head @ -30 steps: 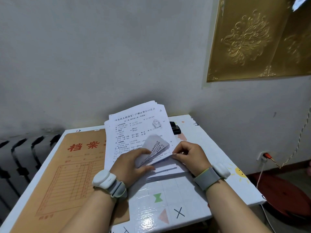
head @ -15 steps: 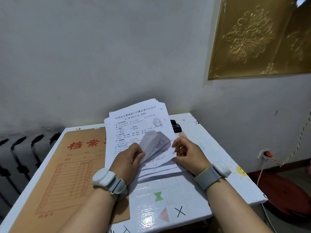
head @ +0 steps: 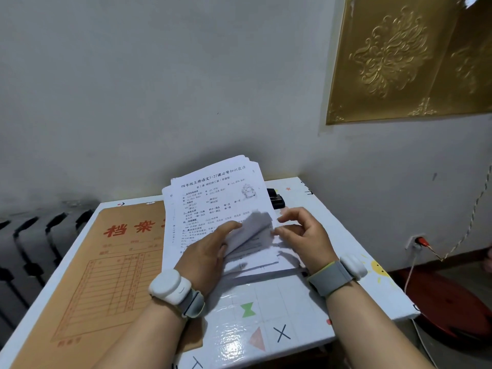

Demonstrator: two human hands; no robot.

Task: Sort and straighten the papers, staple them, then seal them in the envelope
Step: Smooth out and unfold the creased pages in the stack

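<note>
Head view looks down at a stack of printed papers (head: 221, 198) lying on a white table (head: 292, 296), its long axis running away from the person with the far end leaning slightly right. The headline sits at that far end and reads upright to the person: "四年级上册语文1-27课必背知识晨读", above numbered sections of smaller print too fine to read and a small drawing at the upper right. The sheets are not squared, and several edges fan out at the far corners. The stack's left edge overlaps a brown envelope (head: 114, 262) that lies flat on the left of the table, also lengthwise away from the person, with large red characters "档案" and a third character hidden under the papers; a red ruled form is printed below. The left hand (head: 210, 251) rests on the near part of the stack and grips some bent-up, motion-blurred sheets, thumb along their top and the fingers tucked beneath. The right hand (head: 303, 235) is just right of that lifted edge, its fingers (head: 290, 214) loosely curled with thumb and forefinger apart; blur hides whether they touch the paper. A black stapler (head: 275, 199) shows partly behind the stack's far right side. Both wrists carry a grey wristband (head: 173, 287) with a white module. A radiator (head: 32, 249) stands left of the table, and a gold embossed panel (head: 399, 57) hangs on the wall.
</note>
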